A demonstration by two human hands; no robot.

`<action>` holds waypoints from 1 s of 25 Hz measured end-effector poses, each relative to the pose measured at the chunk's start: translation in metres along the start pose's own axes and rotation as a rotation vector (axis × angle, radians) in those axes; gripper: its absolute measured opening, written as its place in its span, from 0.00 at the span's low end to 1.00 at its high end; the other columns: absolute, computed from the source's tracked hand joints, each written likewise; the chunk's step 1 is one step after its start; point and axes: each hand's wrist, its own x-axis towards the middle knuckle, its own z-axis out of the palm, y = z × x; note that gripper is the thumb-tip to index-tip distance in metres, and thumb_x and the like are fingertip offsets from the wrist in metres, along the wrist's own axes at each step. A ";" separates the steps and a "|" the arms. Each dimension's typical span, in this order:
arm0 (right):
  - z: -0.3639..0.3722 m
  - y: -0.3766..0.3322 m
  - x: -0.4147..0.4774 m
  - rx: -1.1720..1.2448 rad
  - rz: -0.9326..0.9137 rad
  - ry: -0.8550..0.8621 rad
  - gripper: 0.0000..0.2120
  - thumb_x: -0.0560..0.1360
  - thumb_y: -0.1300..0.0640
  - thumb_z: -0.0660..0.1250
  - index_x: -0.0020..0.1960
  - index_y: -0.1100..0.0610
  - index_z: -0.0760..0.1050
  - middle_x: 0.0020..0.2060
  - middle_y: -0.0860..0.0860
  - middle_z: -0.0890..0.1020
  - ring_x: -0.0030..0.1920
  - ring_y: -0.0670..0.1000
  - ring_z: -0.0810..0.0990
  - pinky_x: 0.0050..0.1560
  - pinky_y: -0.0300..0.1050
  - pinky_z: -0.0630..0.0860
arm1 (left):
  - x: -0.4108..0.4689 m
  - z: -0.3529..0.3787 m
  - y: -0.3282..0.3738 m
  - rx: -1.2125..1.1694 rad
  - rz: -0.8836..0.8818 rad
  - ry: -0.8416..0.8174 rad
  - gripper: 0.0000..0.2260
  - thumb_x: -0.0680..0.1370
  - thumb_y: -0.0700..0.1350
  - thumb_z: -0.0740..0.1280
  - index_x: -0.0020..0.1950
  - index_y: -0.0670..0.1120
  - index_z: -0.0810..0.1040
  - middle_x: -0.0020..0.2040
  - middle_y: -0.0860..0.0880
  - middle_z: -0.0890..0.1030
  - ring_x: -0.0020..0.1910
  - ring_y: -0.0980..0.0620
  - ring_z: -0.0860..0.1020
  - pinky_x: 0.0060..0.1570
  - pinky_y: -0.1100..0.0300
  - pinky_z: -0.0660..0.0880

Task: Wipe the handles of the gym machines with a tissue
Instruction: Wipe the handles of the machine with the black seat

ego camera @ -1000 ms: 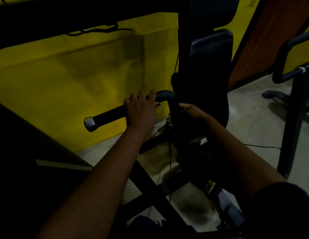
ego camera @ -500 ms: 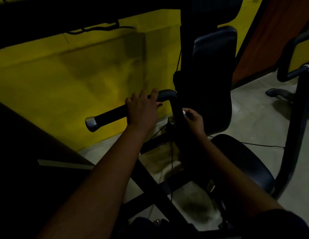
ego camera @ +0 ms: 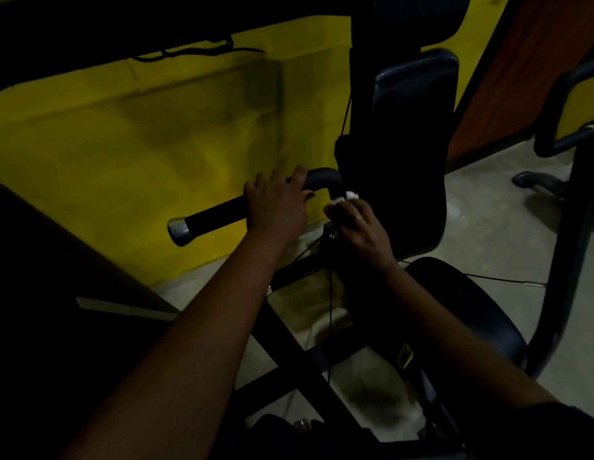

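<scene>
Seemingly curled: left grip [ego camera: 277, 207], right grip [ego camera: 358, 224]

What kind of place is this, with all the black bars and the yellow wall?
Probably a gym. There is an exercise machine with a padded backrest, a round seat and a long black handle with a silver cap, and part of another machine stands to the right.

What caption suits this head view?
Left hand grips the black handle; right hand holds a white tissue at its bend.
</scene>
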 end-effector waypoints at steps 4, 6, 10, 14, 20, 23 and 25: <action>0.018 0.001 0.036 -0.186 -0.123 0.058 0.12 0.79 0.67 0.61 0.46 0.70 0.81 0.52 0.61 0.70 0.48 0.65 0.81 0.55 0.58 0.78 | -0.002 -0.001 0.000 -0.041 -0.006 0.016 0.19 0.83 0.53 0.52 0.75 0.53 0.61 0.63 0.43 0.73 0.60 0.39 0.71 0.55 0.48 0.65; 0.017 -0.007 0.028 -0.194 -0.070 0.015 0.08 0.77 0.67 0.64 0.45 0.69 0.81 0.51 0.60 0.69 0.50 0.64 0.77 0.57 0.57 0.77 | -0.002 -0.003 -0.002 -0.080 -0.002 0.025 0.19 0.83 0.51 0.53 0.74 0.53 0.62 0.63 0.44 0.73 0.60 0.39 0.71 0.55 0.48 0.65; 0.009 -0.013 0.042 -0.160 0.049 -0.016 0.11 0.76 0.66 0.61 0.42 0.66 0.81 0.49 0.57 0.67 0.49 0.59 0.69 0.44 0.50 0.80 | -0.001 -0.003 -0.006 -0.125 0.010 0.017 0.19 0.83 0.48 0.54 0.74 0.53 0.63 0.63 0.45 0.74 0.60 0.40 0.72 0.55 0.49 0.65; 0.007 -0.018 0.011 -0.124 0.050 -0.027 0.11 0.74 0.64 0.60 0.42 0.66 0.81 0.48 0.59 0.69 0.51 0.61 0.69 0.43 0.51 0.81 | -0.002 -0.003 -0.007 -0.156 0.008 0.014 0.19 0.83 0.48 0.54 0.74 0.53 0.63 0.63 0.44 0.74 0.61 0.40 0.71 0.56 0.49 0.65; 0.000 -0.025 -0.025 -0.063 0.115 -0.211 0.07 0.69 0.63 0.70 0.47 0.64 0.80 0.50 0.59 0.68 0.48 0.59 0.66 0.33 0.48 0.79 | -0.003 -0.007 -0.007 -0.135 0.019 -0.031 0.20 0.83 0.48 0.55 0.75 0.53 0.61 0.64 0.44 0.73 0.61 0.40 0.71 0.57 0.48 0.66; -0.009 -0.002 0.036 -0.065 0.257 0.010 0.14 0.71 0.64 0.73 0.54 0.62 0.74 0.50 0.60 0.71 0.48 0.60 0.70 0.38 0.47 0.76 | 0.000 -0.010 -0.007 -0.179 0.010 -0.025 0.19 0.83 0.48 0.55 0.74 0.53 0.65 0.62 0.43 0.76 0.60 0.39 0.73 0.54 0.50 0.68; -0.013 0.001 0.066 0.012 0.411 0.074 0.11 0.72 0.64 0.71 0.53 0.59 0.76 0.48 0.60 0.78 0.46 0.59 0.74 0.41 0.46 0.74 | 0.005 -0.016 -0.013 -0.285 -0.008 -0.060 0.18 0.83 0.49 0.57 0.72 0.53 0.69 0.62 0.43 0.78 0.59 0.39 0.75 0.51 0.53 0.69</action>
